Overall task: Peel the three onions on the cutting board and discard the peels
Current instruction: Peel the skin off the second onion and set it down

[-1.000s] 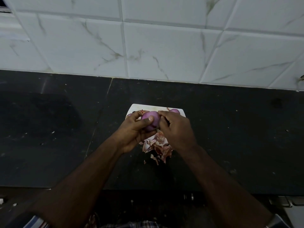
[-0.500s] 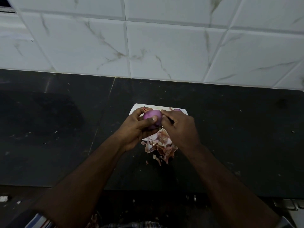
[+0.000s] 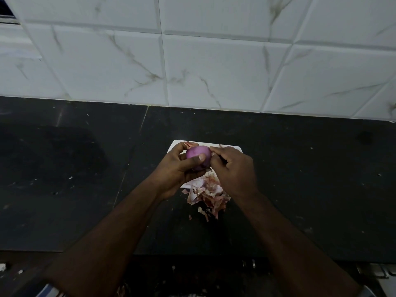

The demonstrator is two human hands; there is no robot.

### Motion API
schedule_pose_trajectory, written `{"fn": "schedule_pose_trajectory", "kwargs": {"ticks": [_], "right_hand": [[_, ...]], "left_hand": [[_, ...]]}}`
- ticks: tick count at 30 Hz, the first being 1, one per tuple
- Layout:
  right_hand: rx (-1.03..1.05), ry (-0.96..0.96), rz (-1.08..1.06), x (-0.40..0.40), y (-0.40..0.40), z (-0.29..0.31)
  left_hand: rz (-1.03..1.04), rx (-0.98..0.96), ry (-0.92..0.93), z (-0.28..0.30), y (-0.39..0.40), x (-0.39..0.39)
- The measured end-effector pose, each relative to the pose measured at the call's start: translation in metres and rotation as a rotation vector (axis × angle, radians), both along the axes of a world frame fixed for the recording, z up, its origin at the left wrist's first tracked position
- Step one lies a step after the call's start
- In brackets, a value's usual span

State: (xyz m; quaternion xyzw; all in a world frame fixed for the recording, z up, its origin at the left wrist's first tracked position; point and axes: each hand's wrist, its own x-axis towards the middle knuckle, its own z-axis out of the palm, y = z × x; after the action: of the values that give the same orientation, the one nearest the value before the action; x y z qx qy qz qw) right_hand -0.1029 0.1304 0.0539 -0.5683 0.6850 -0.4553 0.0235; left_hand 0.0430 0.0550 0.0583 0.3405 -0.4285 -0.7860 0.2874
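1. Head view looks down on a dark desk [image 3: 300, 189] that runs back to a white marbled tile wall [image 3: 214, 71]; the desk's near edge crosses the lower part of the picture.
2. A white cutting board [image 3: 174, 146] lies near the middle of the desk, mostly hidden by the hands; only its far left corner, a bit of the far right edge and a strip of the near edge show.
3. Left hand [image 3: 175, 170] cups a purple onion [image 3: 196, 154] above the board, fingers curled behind it and the thumb pressed across its front.
4. Right hand [image 3: 233, 168] has its fingers curled, the fingertips pinching at the onion's right side; what sits between them is too small to tell.
5. A heap of peels [image 3: 209, 194] lies on the board's near edge and spills past it onto the desk, just below the hands.
6. Wide bare desk lies left and right of the board, dotted with pale crumbs; a seam runs through the top left of the board.
7. Against half a second ago, the hands and onion sit in nearly the same place over the board; the left thumb rests a little lower on the onion, and the peel heap looks unchanged.
8. No writing or label can be read anywhere.
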Motion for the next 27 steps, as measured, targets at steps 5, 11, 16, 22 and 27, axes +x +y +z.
{"fn": "schedule_pose_trajectory", "kwargs": {"ticks": [5,11,16,22,27], "right_hand": [[0.046,-0.087,-0.007,-0.003,-0.003,-0.002],[0.078,-0.457,0.041,-0.010,-0.002,0.003],[0.141,-0.510,0.261,-0.013,0.000,0.016],[0.181,-0.504,0.286,-0.015,-0.002,0.020],[0.205,-0.425,0.288,-0.014,-0.003,0.020]], "left_hand": [[-0.024,-0.009,0.005,-0.001,-0.001,0.000],[-0.026,0.009,0.049,-0.001,-0.006,0.000],[-0.089,0.033,0.021,-0.003,-0.007,0.000],[-0.101,0.066,-0.006,-0.002,-0.006,-0.004],[-0.127,0.096,0.002,-0.001,-0.005,-0.003]]}}
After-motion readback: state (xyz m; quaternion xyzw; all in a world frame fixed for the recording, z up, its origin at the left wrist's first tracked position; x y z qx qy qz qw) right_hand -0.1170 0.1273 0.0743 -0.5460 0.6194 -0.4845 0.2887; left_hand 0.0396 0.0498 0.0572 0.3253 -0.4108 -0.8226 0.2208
